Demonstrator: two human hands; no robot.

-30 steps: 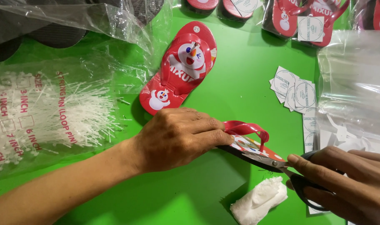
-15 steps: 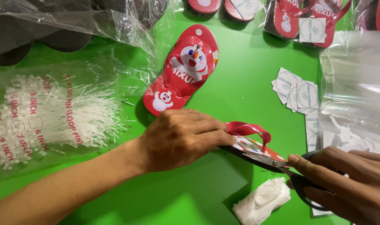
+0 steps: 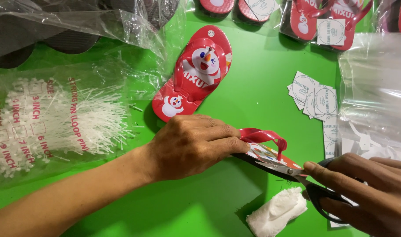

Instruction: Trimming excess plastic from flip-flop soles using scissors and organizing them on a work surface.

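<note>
In the head view, your left hand (image 3: 194,147) lies palm down at the centre of the frame, fingers curled over the heel end of a red sandal (image 3: 270,153) and pressing it flat on the green table (image 3: 253,87). The sandal's red strap (image 3: 264,136) arches up just right of your fingertips, and its printed sole runs toward the lower right. Your right hand (image 3: 367,193) comes in from the lower right corner, fingers closed through the black handles of the scissors (image 3: 297,175); the blades point left and meet the sandal's edge just below the strap, and how far they are parted you cannot tell. A crumpled white wad (image 3: 277,210) lies on the table just below the scissors. Above your left hand, a second red sandal (image 3: 194,74) with a snowman print lies tilted, apart from the hand. At the left, a clear bag of white loop pins (image 3: 64,118) rests on the table. Right of centre, a small heap of round-printed paper tags (image 3: 317,98) lies beside a clear plastic bag (image 3: 376,87). More bagged red sandals (image 3: 328,17) line the top edge.
</note>
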